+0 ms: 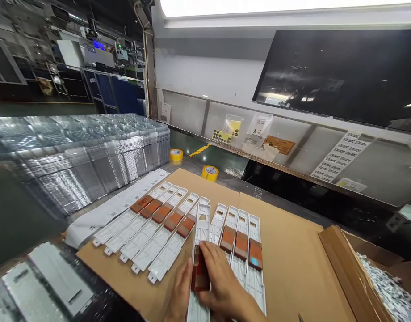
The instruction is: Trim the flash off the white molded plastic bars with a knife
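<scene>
At the far left, a tall stack of clear plastic trays (81, 165) fills the upper left of the frame, with loose white panels (48, 281) in the lower left corner. A cardboard sheet (286, 273) spans the middle, holding five white rails (141, 237) angled to the left, each with a brown pad. The left hand (182, 295) sits at the bottom centre, curled against a bare white rail (202, 228); whether it grips the rail cannot be told. The right hand (222, 279) lies just beside it, its fingers (208, 255) closed over a brown pad (199, 270), pinching it on the lower part of that rail. Three more padded rails (242, 255) lie to the right. Two yellow tape rolls (210, 172) stand beyond the sheet, and a cardboard box (359, 273) of white scraps sits at the lower right.
</scene>
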`<state>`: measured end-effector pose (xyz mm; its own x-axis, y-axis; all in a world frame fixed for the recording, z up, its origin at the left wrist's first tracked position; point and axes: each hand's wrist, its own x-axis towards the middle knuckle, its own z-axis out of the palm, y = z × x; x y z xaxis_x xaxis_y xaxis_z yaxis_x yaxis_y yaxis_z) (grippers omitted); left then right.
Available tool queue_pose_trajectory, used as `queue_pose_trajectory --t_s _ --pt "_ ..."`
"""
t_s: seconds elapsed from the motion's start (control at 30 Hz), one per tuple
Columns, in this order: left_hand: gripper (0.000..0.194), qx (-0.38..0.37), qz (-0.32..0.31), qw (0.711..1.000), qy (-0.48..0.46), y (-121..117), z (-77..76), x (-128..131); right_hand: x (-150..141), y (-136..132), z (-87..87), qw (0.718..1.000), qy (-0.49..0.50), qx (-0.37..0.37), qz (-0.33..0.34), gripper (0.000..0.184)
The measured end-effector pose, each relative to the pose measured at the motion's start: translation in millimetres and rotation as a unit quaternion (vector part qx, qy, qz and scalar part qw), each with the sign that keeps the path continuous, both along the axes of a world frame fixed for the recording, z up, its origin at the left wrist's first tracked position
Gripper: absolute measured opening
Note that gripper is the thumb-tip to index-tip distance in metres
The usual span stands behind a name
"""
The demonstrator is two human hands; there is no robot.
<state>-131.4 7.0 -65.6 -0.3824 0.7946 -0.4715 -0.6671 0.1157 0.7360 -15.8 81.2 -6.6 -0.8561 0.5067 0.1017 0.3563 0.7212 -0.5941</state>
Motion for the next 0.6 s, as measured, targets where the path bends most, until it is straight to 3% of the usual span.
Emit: queue_pose_trajectory --t_s 0.1,0.17,0.23,0.3,0.37,0.47,0.6 --pt "0.057 0.065 -0.031 0.997 0.013 -7 16.7 8 7 -2 1.6 1.000 -0.011 0.010 0.012 0.095" --pt "0.056 0.098 -0.038 0.994 0.017 -12 27.2 13 11 -4 3.5 0.999 0.021 -0.035 0.028 0.094" --pt "0.055 0.116 -0.040 0.992 0.017 -18 34.7 18 11 -7 5.7 0.991 0.081 -0.100 -0.028 0.085" --pt "0.054 0.131 -0.053 0.989 0.032 -25 38.1 23 3 -12 8.5 0.964 0.153 -0.161 -0.149 0.068" --pt "0.050 0.119 -0.051 0.988 0.086 -31 37.4 27 -10 -19 12.1 0.921 0.223 -0.200 -0.250 0.058" --pt "0.045 0.079 -0.035 0.979 0.185 -40 30.4 29 -27 -31 16.7 0.877 0.305 -0.218 -0.301 0.050" --pt "0.044 0.050 -0.040 0.973 0.222 -49 18.0 22 -38 -45 15.0 0.865 0.328 -0.210 -0.316 0.042"
